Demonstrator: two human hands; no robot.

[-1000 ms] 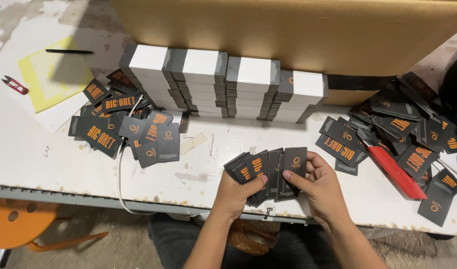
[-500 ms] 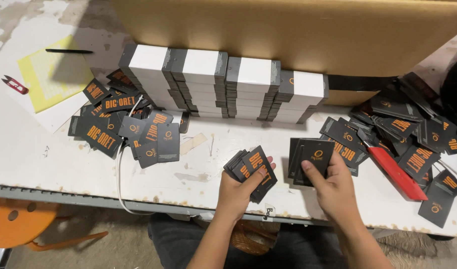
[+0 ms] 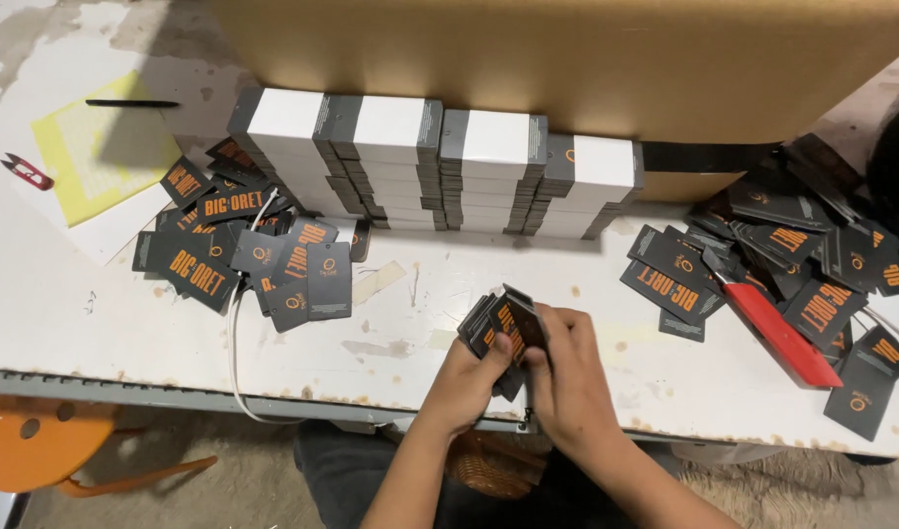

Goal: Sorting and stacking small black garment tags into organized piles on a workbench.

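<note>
Left hand (image 3: 469,377) and right hand (image 3: 565,377) together clasped a squared-up stack of dark card tags with orange print (image 3: 503,323) above the white bench (image 3: 77,313), loose tags heaped at ten and three o'clock.

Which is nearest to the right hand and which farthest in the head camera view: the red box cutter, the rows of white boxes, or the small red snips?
From the right hand:
1. Red box cutter, on the table to its right.
2. White boxes, stacked beyond it at the back.
3. Small red snips, at the far left edge.
</note>
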